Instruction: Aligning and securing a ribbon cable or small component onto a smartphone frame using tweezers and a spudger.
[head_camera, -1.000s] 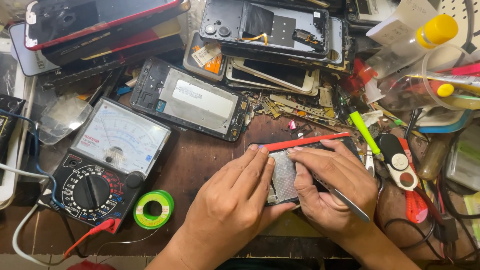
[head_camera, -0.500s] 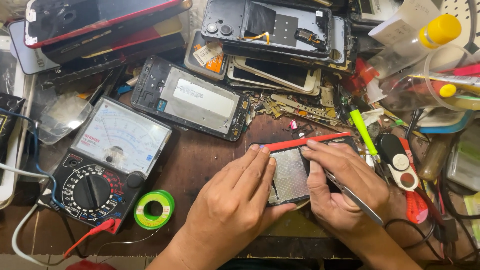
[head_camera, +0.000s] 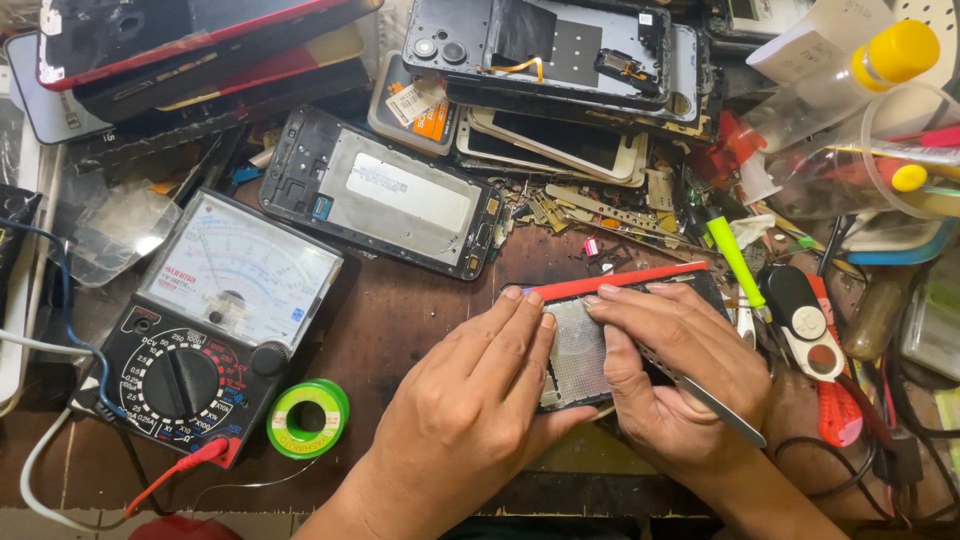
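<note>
Cluttered brown workbench (head_camera: 400, 330), seen from above, items listed left to right.

Lower left: black analogue meter (head_camera: 215, 330) with white dial face and rotary knob; red probe lead (head_camera: 180, 470) at its lower edge.
Just right of the meter: green spool of solder wire (head_camera: 308, 418), lying flat.
Upper left: stacked phones, one red-edged (head_camera: 180, 35).
Upper centre: opened phone frame (head_camera: 385, 205), lying at a slant.
Lower centre: left hand (head_camera: 470, 410), fingers extended and pressed flat on the red-edged phone (head_camera: 580, 350), steadying it.
Right of centre: right hand (head_camera: 680, 380), thumb and fingertips on the same phone, closed around metal tweezers (head_camera: 715, 400) that run back across the palm.
Right: green-handled tool (head_camera: 735, 262); black and red tool (head_camera: 805, 320).
Upper right: clear bottle with yellow cap (head_camera: 850, 85).
</note>
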